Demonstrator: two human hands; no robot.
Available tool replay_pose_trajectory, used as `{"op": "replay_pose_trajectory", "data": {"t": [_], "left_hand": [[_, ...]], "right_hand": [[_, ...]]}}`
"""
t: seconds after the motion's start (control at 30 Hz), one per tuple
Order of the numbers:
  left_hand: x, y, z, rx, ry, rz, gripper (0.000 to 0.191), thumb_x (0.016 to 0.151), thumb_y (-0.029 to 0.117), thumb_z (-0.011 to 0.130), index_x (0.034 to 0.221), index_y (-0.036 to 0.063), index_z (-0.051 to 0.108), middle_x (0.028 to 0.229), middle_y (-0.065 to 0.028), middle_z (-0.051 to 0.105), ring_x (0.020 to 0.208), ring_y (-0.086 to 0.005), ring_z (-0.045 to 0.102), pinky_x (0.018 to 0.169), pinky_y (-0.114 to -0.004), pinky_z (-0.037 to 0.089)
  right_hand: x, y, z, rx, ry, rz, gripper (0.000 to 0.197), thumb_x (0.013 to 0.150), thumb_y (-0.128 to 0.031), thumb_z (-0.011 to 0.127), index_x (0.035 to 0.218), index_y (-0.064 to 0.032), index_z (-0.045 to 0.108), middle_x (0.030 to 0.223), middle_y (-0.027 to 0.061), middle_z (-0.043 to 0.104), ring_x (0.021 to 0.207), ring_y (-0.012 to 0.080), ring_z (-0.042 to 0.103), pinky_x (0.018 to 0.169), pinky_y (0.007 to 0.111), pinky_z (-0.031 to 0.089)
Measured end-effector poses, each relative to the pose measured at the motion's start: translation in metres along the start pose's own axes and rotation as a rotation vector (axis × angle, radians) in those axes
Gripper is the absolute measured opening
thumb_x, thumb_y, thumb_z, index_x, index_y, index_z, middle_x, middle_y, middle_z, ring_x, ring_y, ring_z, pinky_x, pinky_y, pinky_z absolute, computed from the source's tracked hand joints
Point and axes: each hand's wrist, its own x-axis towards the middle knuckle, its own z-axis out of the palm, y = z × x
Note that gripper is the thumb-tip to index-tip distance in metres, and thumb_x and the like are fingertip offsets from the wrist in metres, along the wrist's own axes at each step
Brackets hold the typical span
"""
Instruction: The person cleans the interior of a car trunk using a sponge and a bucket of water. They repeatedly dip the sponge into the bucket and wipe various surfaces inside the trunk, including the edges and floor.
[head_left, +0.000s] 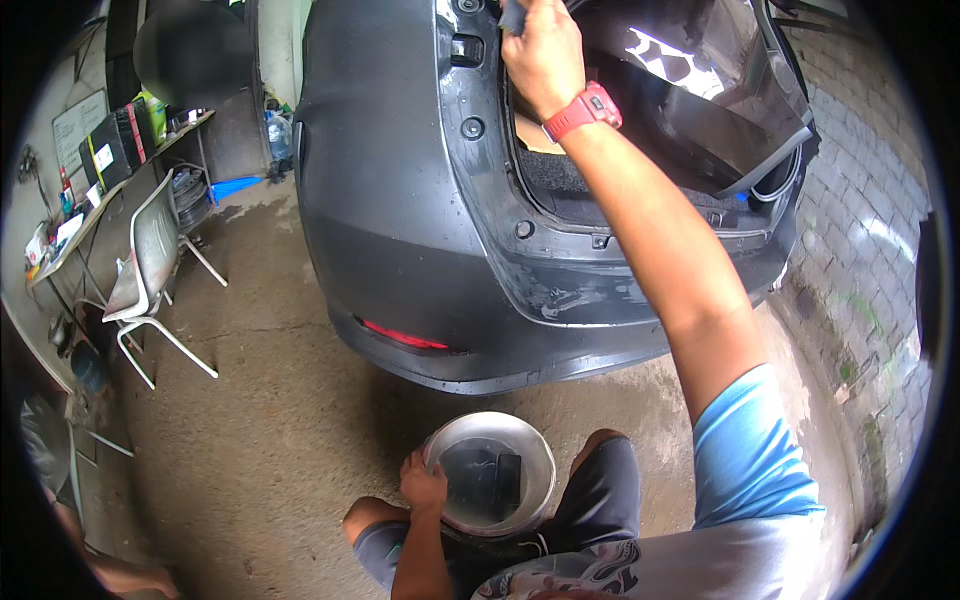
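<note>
My left hand (424, 481) grips the rim of a round metal basin (545, 465) between my knees. Cloudy water fills the basin, and a dark rectangular block (508, 480) lies in it. Raised to the top of the view, my right hand (541, 52) holds a small grey pad (514, 16) at the edge of the car's rear opening. A red watch is on that wrist. The matte dark grey rear bumper (397, 270) carries a red reflector (405, 335), and its wet upper panel (555, 296) has pale smears. The fingertips of my right hand are partly cut off.
A white chair (154, 247) stands at the left by a long table (120, 187) bearing a black box (120, 142) and small items. Another person's arm (120, 570) shows at the lower left. Right of the car lie paving stones (862, 187).
</note>
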Motion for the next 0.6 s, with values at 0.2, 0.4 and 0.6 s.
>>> {"op": "replay_pose_trajectory", "data": {"t": [0.2,0.4,0.6], "left_hand": [[-0.002,-0.006,0.008,0.029,0.043,0.033,0.043,0.086,0.022,0.079,0.124,0.0079,0.064,0.117,-0.0204,0.069,0.111,-0.0442,0.067,0.093,-0.055,0.057],[-0.003,-0.012,0.007,0.012,0.065,0.061,0.043,0.085,0.022,0.081,0.122,0.0074,0.065,0.113,-0.0198,0.069,0.110,-0.0441,0.067,0.093,-0.055,0.056],[-0.003,0.004,-0.004,-0.013,0.036,-0.003,0.043,0.086,0.023,0.080,0.124,0.0068,0.065,0.115,-0.0194,0.070,0.113,-0.0428,0.067,0.096,-0.054,0.056]], "right_hand": [[0.008,-0.031,0.051,-0.152,0.119,0.253,0.037,0.094,-0.001,0.061,0.130,0.0019,0.051,0.101,0.0333,0.069,0.095,0.0503,0.069,0.084,0.052,0.056],[0.000,-0.021,0.029,-0.216,-0.167,0.042,0.040,0.092,0.000,0.058,0.131,0.0073,0.049,0.096,0.0324,0.067,0.090,0.0495,0.068,0.082,0.054,0.056],[0.072,0.028,-0.029,-0.524,-0.856,-0.678,0.035,0.095,-0.009,0.055,0.124,0.0117,0.056,0.090,0.0225,0.070,0.093,0.0398,0.067,0.086,0.044,0.057]]}}
